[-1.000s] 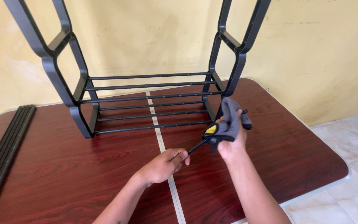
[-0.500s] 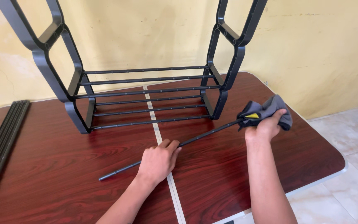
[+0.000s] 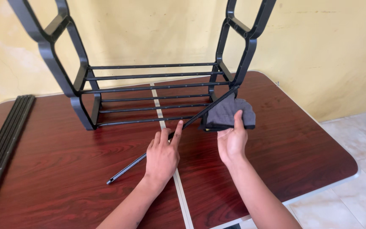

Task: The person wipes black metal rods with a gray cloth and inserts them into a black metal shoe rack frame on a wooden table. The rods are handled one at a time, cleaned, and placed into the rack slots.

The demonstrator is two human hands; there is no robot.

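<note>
A thin black metal rod (image 3: 128,167) runs diagonally over the dark red table (image 3: 301,144), from near my left wrist up toward the rack's right side. My left hand (image 3: 162,156) holds the rod near its middle, index finger stretched along it. My right hand (image 3: 232,140) grips a folded dark grey cloth (image 3: 229,113) that is wrapped around the rod's upper part. A black shelf rack (image 3: 149,85) with several horizontal bars stands at the back of the table, just beyond the cloth.
A bundle of several more black rods (image 3: 5,140) lies along the table's left edge. A pale seam (image 3: 178,186) runs down the table's middle. A yellow wall stands behind, and tiled floor (image 3: 361,140) shows to the right.
My right hand has slid the cloth from the rod's far end back toward the middle. The rod's upper end now reaches the rack's right frame.
</note>
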